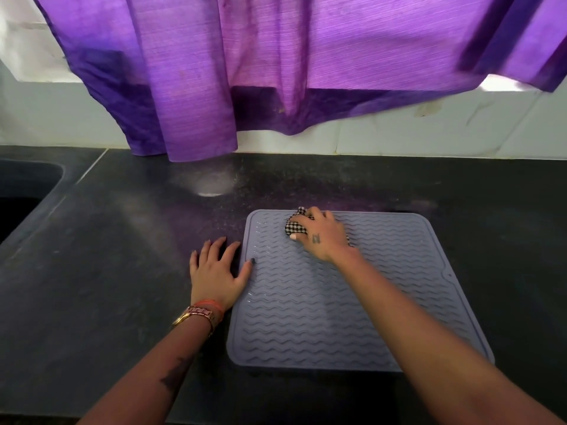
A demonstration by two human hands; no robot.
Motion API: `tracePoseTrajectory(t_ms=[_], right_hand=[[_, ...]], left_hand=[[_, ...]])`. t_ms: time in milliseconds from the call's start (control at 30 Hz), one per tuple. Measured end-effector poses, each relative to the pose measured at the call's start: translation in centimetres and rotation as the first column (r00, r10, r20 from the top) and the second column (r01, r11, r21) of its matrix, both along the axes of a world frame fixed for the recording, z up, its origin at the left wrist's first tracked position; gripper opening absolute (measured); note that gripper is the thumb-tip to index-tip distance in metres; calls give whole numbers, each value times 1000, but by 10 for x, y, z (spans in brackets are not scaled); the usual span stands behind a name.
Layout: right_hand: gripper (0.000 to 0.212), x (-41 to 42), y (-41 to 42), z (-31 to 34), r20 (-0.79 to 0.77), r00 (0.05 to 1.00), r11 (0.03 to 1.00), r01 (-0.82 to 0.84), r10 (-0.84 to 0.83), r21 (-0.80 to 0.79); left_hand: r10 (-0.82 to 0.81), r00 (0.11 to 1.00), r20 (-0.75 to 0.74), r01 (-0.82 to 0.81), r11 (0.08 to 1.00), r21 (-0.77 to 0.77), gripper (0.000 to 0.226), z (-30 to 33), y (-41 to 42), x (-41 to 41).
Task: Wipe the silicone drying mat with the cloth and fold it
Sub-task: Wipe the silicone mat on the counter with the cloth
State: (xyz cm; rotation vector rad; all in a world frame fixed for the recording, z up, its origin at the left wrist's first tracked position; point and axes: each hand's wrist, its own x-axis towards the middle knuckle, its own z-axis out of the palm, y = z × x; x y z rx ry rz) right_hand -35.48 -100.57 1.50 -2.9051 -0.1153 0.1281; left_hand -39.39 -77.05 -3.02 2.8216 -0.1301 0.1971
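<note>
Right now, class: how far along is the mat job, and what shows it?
Done: nothing shows as finished. In hand: the right hand presses the bunched checked cloth on the mat's far left corner, while the left hand rests flat at its left edge. Left: the remaining wiping and the fold; the mat lies flat.

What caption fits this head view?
Right hand wipes grey mat with checked cloth; left hand steadies its edge.

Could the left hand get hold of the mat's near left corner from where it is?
Probably yes. The left hand lies flat on the counter beside the mat, thumb on its left edge, and nothing lies between it and that corner.
</note>
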Motion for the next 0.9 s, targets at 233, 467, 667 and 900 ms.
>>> tracePoseTrajectory(t_ms=[233, 467, 667, 900], right_hand=[[46, 6, 32, -3, 8, 997, 995, -78, 79, -57], [45, 14, 27, 11, 16, 998, 978, -62, 60, 198], [63, 11, 40, 10, -43, 999, 998, 31, -33, -61], [49, 15, 49, 17, -47, 999, 998, 0, -3, -60]], left_hand=[[2, 1000, 6, -2, 1000, 3, 75, 0, 0, 0], [3, 1000, 4, -3, 1000, -7, 76, 1, 1, 0], [8, 1000, -2, -8, 1000, -12, 75, 3, 0, -1], [5, 1000, -11, -5, 1000, 7, 77, 4, -1, -1]])
